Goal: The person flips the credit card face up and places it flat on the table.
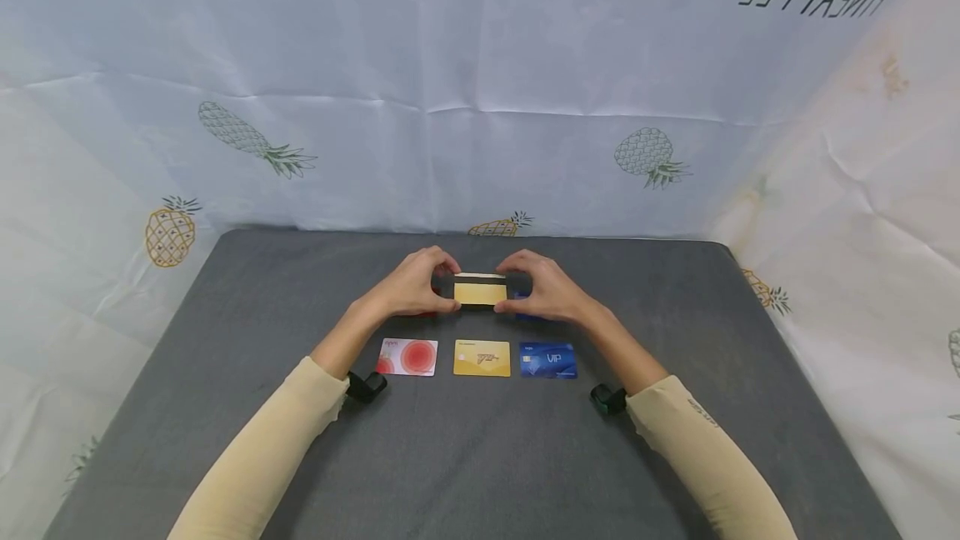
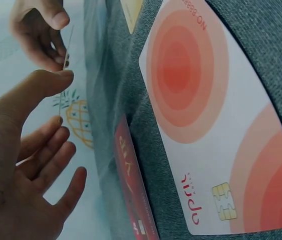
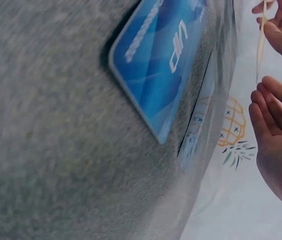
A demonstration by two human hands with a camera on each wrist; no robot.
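Note:
Both hands hold a gold bank card above the table, its back with a black magnetic stripe facing me. My left hand pinches one short side between thumb and fingers; my right hand does the same at the other. In the left wrist view the card is a thin edge-on line. Below the hands lie a white card with red circles, a second gold card and a blue VIP card. Partly hidden behind the hands are a red card and another blue card.
A dark grey cloth covers the table. A white curtain printed with pineapples hangs right behind its far edge, with more of it at both sides. Black wrist cameras sit at the cuffs of the beige sleeves.

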